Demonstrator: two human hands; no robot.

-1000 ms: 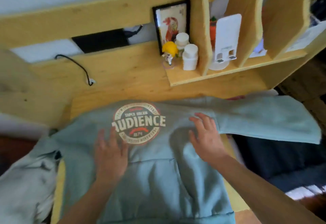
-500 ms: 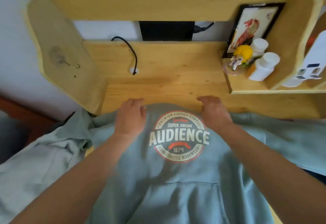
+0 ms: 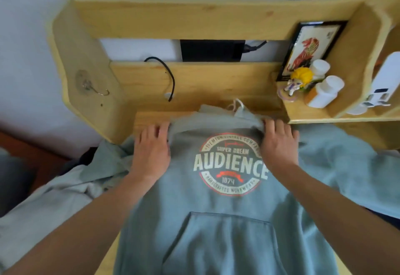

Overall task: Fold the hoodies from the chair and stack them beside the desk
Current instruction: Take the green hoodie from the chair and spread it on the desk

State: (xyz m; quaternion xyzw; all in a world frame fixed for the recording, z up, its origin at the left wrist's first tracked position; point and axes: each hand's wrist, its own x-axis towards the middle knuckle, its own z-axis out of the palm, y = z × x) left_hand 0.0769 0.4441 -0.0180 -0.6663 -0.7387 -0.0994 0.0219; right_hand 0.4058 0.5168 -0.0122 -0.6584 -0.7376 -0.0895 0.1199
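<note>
We press our flat left hand [image 3: 151, 151] and right hand [image 3: 279, 145] on the soft, limp grey-green cotton hoodie [image 3: 216, 220], best gripped at the shoulders beneath them.

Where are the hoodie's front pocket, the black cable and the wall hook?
hoodie's front pocket [image 3: 220, 244], head view, middle of the pouch.
black cable [image 3: 171, 80], head view, on its downward bend.
wall hook [image 3: 104, 92], head view, curved metal end on the desk's side panel.
</note>
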